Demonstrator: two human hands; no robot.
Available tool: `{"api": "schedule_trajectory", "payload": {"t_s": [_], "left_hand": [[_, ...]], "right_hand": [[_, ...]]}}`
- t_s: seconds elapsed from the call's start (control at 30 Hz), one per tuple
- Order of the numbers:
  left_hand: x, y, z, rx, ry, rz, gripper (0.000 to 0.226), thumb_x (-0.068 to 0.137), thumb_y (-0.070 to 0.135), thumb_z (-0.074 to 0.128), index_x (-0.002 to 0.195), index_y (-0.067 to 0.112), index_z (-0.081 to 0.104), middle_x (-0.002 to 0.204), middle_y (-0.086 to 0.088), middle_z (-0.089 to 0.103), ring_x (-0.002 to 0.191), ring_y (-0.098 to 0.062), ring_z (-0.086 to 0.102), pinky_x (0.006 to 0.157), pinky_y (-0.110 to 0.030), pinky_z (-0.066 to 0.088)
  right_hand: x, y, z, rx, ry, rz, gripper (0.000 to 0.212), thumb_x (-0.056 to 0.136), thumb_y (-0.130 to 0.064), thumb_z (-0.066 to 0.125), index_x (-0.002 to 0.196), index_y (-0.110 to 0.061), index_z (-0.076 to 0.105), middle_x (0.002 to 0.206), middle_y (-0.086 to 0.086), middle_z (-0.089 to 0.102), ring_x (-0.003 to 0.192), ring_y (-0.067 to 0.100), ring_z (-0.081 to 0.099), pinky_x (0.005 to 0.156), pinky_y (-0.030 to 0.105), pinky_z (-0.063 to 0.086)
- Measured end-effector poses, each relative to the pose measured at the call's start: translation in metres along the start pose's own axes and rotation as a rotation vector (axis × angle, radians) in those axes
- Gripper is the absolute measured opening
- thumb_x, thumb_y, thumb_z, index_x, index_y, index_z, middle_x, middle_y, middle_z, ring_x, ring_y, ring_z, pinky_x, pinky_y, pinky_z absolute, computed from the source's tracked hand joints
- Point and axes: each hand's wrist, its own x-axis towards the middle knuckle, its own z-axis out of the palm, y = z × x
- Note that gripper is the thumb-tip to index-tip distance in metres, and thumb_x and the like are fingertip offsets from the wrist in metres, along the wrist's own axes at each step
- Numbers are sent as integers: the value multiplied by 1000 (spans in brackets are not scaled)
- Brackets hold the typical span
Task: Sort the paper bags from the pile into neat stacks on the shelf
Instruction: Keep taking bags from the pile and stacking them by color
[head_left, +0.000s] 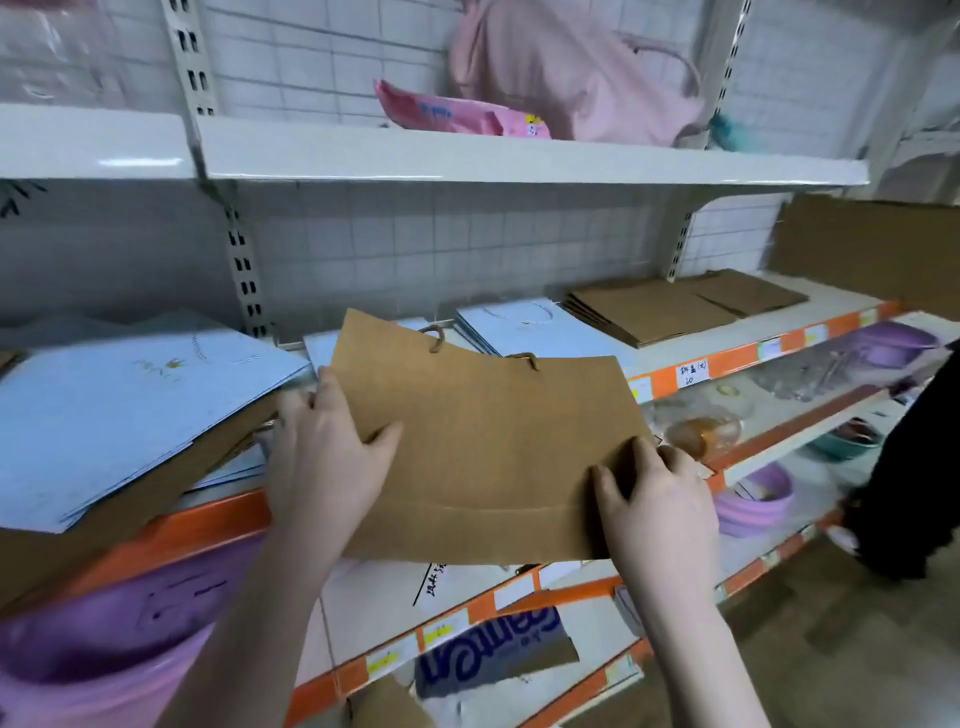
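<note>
Blue flat paper bags (130, 395) lie in a loose, slanted pile just left of the left hand (332, 457), some sliding over the orange shelf edge (208, 525); these look unsorted. That left hand grips the left edge of a flat brown paper bag with twine handles (483, 447), thumb on top, fingers curled underneath. The right hand (657, 504) pinches the bag's lower right corner, thumb on its face. The bag is held in the air before the shelf, not yet set down. Beyond the hands sits a small stack of blue bags (524, 327), and beyond the right hand a neat stack of brown bags (660, 306), its likely destination. Sorting seems partway done.
</note>
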Motion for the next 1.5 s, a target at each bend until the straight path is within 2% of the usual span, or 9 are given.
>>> {"api": "schedule_trajectory", "payload": {"t_s": [0.23,0.4,0.57,0.77,0.97,1.13,1.4,1.5], "left_hand": [[57,80,78,-85,-40,-44,81,84,42,61,149,14,21,132,-15,35,124,-33,38,96,-41,37],[83,124,124,-82,-72,-72,76,84,41,62,145,14,27,129,-15,37,120,-34,40,92,-42,38],[96,172,167,-55,-29,-87,73,84,43,62,142,12,31,126,-18,39,116,-37,44,92,-45,39],[84,267,245,-32,8,-176,69,83,46,60,138,13,34,122,-17,40,112,-38,46,89,-44,41],[63,385,325,-62,-22,-219,64,82,44,62,130,7,41,115,-18,42,106,-40,48,89,-44,43],[67,457,374,-8,-13,-206,73,84,47,59,142,13,31,123,-18,41,113,-37,47,91,-43,42],[102,538,462,-29,-39,-215,78,85,46,59,148,14,24,129,-19,37,120,-39,41,94,-44,39],[122,572,508,-66,-79,-176,80,86,48,57,148,15,20,128,-16,36,119,-37,41,91,-43,41]], "right_hand": [[113,29,26,-40,-23,-8,42,91,-36,51,124,-9,53,121,17,51,107,36,47,89,38,35],[179,67,38,-26,-25,27,37,90,-33,54,117,-8,57,118,19,53,106,37,47,87,38,35],[243,110,52,70,-29,-8,36,89,-33,55,117,-9,58,117,18,53,106,36,46,88,37,34],[337,206,53,151,-89,-87,36,89,-33,55,117,-10,58,117,16,53,106,37,48,89,42,41],[431,316,31,109,-117,-116,38,90,-32,54,120,-9,59,119,17,54,106,37,49,89,40,39],[493,375,27,101,-105,-113,31,91,-32,51,108,-8,60,110,16,56,95,34,50,83,40,41],[587,435,37,26,-141,-95,38,94,-34,47,124,-13,54,124,13,51,106,33,48,89,38,39],[635,456,46,-26,-117,-79,38,94,-37,47,122,-12,54,124,13,51,107,33,49,88,39,42]]}}
